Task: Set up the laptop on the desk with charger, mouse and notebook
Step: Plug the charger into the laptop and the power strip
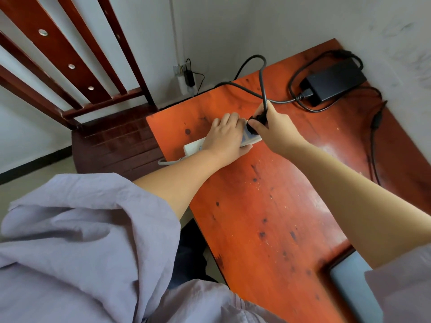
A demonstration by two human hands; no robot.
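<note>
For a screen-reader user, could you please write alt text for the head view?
The right hand pushes a black plug into a white power strip that the left hand holds on an orange wooden desk. A black charger brick lies by the wall.

Desk (pixel 268 206): orange-red wood, dark knots, pale scuffs, set against the wall. Lying on it: 1 white power strip (pixel 193 146) near the left edge; 1 black charger brick (pixel 335 78) at the far corner, cables (pixel 261 73) looped around it; 1 pale grey-blue slab (pixel 349 283) at the near edge, possibly a laptop.
</note>
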